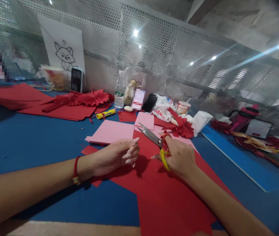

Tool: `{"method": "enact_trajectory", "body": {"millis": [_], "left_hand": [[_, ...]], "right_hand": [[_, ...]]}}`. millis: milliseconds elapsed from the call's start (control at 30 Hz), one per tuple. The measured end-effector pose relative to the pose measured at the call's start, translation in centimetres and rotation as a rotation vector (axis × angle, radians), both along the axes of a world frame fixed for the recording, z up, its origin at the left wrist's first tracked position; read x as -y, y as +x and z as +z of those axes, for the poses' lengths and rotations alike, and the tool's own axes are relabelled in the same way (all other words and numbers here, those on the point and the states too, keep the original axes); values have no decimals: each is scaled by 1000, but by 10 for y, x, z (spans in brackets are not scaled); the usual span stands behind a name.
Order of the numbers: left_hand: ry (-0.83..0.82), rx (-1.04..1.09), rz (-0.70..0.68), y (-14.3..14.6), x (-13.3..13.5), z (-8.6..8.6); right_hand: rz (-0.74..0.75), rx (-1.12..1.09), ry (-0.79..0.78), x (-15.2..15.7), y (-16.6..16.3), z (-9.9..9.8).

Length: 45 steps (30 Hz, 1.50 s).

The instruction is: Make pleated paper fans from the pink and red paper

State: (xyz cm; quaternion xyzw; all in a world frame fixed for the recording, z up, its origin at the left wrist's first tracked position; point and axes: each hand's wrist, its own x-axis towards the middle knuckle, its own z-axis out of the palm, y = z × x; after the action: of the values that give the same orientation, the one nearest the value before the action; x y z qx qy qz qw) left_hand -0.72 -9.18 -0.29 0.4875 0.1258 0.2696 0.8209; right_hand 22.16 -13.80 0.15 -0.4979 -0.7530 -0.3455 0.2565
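Observation:
My right hand is closed round the yellow handles of a pair of scissors, whose grey blades point up and to the left, slightly apart. My left hand hovers just left of the blades with its fingers curled inward over a large red paper sheet; I cannot make out anything in its grip. A red cord bracelet sits on my left wrist. Pink paper sheets lie just behind the hands on the blue table cover.
Folded red paper fans and red sheets lie at the back left, with a yellow glue stick, a phone, a water bottle, a plastic bag and a cup. Another red fan lies right of centre. A perforated metal screen stands behind.

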Motion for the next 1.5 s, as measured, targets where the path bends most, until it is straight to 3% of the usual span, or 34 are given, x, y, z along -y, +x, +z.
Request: {"method": "enact_trajectory", "body": {"millis": [167,433,867,1500], "left_hand": [[-11,-18,45,-1,1,-1],[5,-19,70,-1,-1,-7],[92,-118,136,-3,2,-3],[-253,-85,30,-3,6,0]], "right_hand": [[120,-28,-62,2,-3,5],[59,-29,45,-3,0,0],[121,97,65,-3,1,0],[94,114,79,1,0,-1]]}}
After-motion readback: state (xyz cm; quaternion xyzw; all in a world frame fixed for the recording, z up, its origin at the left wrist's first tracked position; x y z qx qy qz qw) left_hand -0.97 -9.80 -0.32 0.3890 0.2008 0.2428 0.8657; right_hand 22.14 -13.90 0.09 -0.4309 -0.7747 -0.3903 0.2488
